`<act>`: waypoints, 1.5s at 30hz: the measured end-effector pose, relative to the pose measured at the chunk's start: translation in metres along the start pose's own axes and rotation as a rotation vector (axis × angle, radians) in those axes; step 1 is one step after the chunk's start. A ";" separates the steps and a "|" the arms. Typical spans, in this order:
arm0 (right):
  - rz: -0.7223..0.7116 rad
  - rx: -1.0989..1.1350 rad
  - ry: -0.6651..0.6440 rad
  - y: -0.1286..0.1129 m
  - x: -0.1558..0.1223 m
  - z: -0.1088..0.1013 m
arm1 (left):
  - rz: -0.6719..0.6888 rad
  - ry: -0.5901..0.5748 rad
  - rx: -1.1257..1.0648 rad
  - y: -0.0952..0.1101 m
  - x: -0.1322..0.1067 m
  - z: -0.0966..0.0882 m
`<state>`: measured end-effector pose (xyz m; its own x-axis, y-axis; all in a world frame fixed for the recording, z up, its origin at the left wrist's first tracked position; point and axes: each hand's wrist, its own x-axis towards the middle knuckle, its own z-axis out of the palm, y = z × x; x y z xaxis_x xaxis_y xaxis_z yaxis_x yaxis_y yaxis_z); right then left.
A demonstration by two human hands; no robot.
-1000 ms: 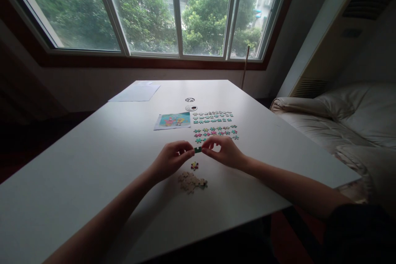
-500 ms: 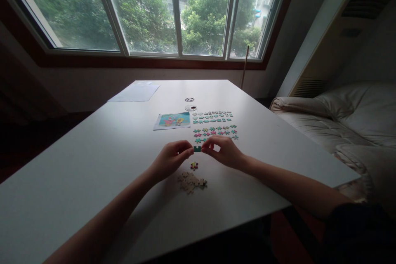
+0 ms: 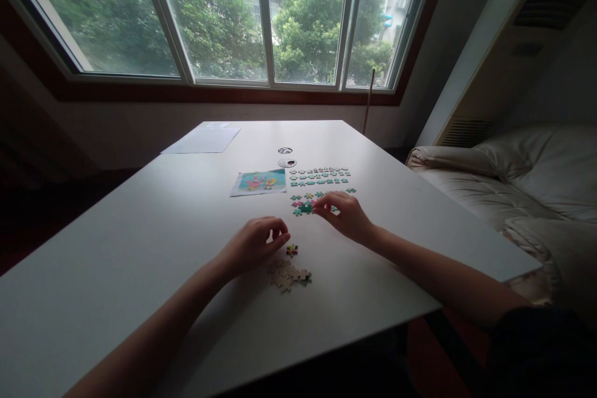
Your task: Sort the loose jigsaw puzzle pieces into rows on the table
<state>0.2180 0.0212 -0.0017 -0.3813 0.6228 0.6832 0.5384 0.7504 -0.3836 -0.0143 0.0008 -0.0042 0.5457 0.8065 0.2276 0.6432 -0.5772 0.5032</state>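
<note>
Green puzzle piece was pinched by fingertips of right hand, at near rows of laid-out pieces. Left hand, released, curled loosely near yellow-and-red piece. Pale heap and cartoon picture lay on white table.

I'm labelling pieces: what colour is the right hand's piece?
The held piece is green, best seen in the head view.

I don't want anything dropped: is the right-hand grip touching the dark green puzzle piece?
Touching. The head view shows the right-hand grip with its thumb and forefinger tips meeting the right end of the dark green puzzle piece.
</note>
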 end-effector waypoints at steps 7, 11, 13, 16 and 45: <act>0.003 -0.028 -0.041 -0.001 -0.001 0.001 | -0.032 -0.059 0.015 0.000 0.000 0.003; 0.009 -0.043 -0.078 0.013 0.006 -0.003 | -0.046 -0.072 0.020 0.000 0.000 0.005; 0.042 -0.077 -0.107 0.028 0.012 -0.007 | -0.054 -0.071 0.026 -0.001 0.000 0.006; 0.129 -0.169 -0.172 0.062 0.022 -0.018 | -0.069 -0.060 0.041 -0.003 0.001 0.006; 0.449 -0.355 -0.267 0.166 0.019 -0.048 | -0.100 -0.061 0.100 -0.002 -0.002 0.002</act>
<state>0.3361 0.1467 -0.0222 -0.2098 0.9283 0.3069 0.8885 0.3120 -0.3365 -0.0157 0.0005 -0.0072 0.5058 0.8531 0.1280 0.7447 -0.5067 0.4344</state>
